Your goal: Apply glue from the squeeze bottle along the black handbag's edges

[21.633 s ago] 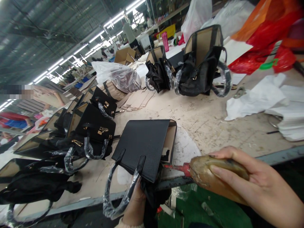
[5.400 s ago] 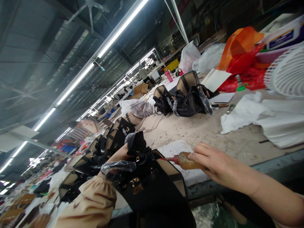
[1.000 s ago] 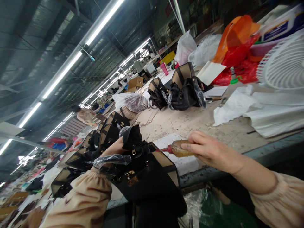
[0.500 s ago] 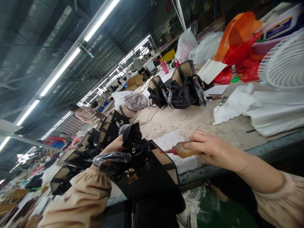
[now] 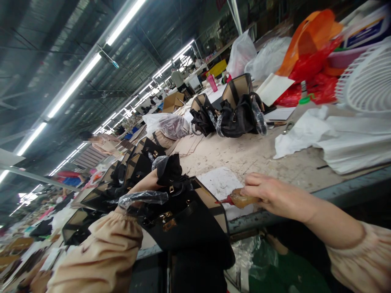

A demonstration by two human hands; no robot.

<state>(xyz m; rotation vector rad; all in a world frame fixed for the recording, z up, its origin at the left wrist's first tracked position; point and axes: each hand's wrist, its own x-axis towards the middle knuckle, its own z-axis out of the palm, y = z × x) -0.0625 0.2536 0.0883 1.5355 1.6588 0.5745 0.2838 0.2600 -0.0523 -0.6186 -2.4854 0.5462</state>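
Between the fingers and thumb of my right hand [image 5: 264, 193] is a small squeeze bottle [image 5: 242, 199] of amber liquid, its red nozzle pointing left. The nozzle tip is right by the beige-and-black side panel of a black handbag [image 5: 189, 228]; I cannot tell whether they touch. This bag has gold hardware and a plastic-wrapped handle [image 5: 143, 199] lying across my left forearm. My left hand [image 5: 149, 182] reaches in at the top of the bag, its fingers hidden behind black fabric [image 5: 169, 169]. Under the bottle lies a stained white sheet [image 5: 221, 181].
More black handbags [image 5: 134, 171] stand in a row at left. Two others [image 5: 236, 110] sit farther back on the worktable [image 5: 210, 156]. White cloth [image 5: 345, 138], a white fan grille [image 5: 366, 81] and red plastic bags [image 5: 317, 85] lie at right. Co-workers are in the background.
My right hand and the bottle have moved slightly right and down, so the nozzle tip sits nearer the panel's right edge. The left arm and handbag have hardly moved.
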